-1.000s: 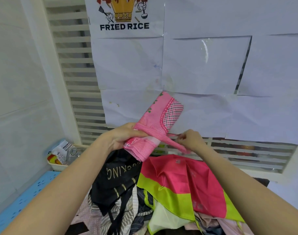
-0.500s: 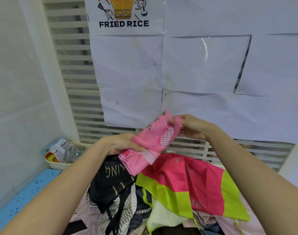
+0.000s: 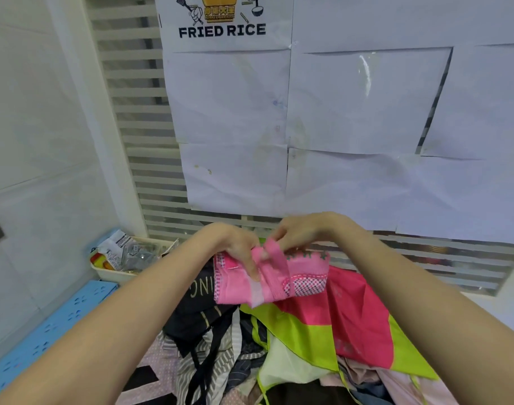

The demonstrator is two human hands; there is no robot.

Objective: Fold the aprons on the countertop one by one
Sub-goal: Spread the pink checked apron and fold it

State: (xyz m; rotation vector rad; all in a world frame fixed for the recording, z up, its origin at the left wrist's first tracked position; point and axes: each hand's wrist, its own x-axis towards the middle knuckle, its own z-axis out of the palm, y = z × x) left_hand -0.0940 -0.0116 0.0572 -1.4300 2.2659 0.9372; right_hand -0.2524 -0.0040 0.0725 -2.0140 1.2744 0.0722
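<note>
1. A folded pink apron (image 3: 271,276) is held in the air above a pile of aprons (image 3: 249,355), in front of the person.
2. Its left part is gripped by the left hand (image 3: 238,249), thumb laid down across the cloth.
3. A pink strap (image 3: 274,258) wrapped round the bundle is pinched at the top by the right hand (image 3: 302,232), fingers curled.
4. A pink and lime apron (image 3: 352,323) is seen just below, beside a black apron (image 3: 200,311).
5. A cream tray (image 3: 124,273) of packets is set at the left, near a blue surface (image 3: 39,340).
</note>
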